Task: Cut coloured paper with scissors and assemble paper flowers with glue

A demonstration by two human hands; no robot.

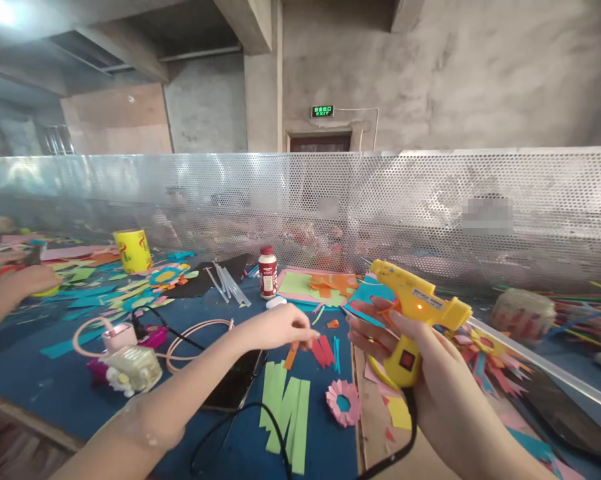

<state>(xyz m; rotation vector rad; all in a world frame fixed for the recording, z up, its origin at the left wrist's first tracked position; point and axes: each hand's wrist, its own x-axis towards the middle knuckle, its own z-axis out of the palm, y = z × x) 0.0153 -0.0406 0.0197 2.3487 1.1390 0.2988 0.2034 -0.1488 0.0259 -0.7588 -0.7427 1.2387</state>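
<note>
My right hand (430, 360) is wrapped round a yellow hot glue gun (405, 297) with a lit orange light and a clear glue stick (540, 360) out of its back. The nozzle points up and left. Bent at the fingertips, my left hand (293, 325) reaches down over an orange paper strip (291, 355) and red paper strips (322, 351); whether it pinches one I cannot tell. Thin blue paper strips (336, 353) lie just right of these. Nearer me are light green paper strips (298, 420) and a pink paper flower (344, 403) with a blue centre.
A red-capped bottle (268, 273) stands ahead, before a perforated metal screen (220, 200). On the left are a yellow tape roll (133, 251), a charger (119, 337) with cables, and a phone (235, 380). A co-worker's hand (30, 279) is at far left. The glue gun cord (395, 453) crosses the front.
</note>
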